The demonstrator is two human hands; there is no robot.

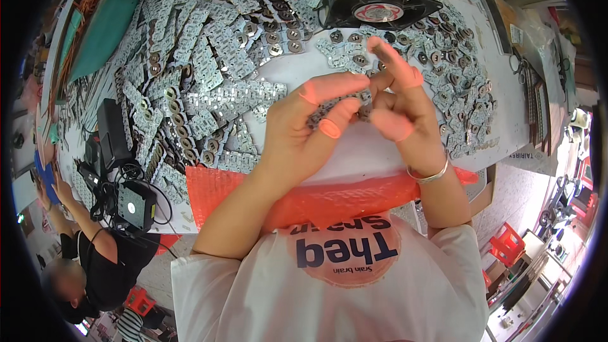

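Above the near edge of the table, my left hand (291, 130) grips a short strip of small circuit boards (329, 109) between thumb and fingers. My right hand (408, 104) meets it from the other side, thumb and bent fingers closed on the strip's right end, with one finger raised. Part of the strip is hidden behind the fingers. Pink-orange finger cots (329, 128) cover several fingertips on both hands. Left of my hands lies a heap of circuit board strips (218, 57), many with round brown parts. Separate round pieces on small boards (459, 98) are piled to the right.
A black fan (380, 0) stands at the far side. Black power adapters with cables (133, 206) lie at the left edge. Red plastic sheeting (316, 201) hangs over the near edge. Scissors (519, 66) are at the right. Another person (107, 266) works at lower left.
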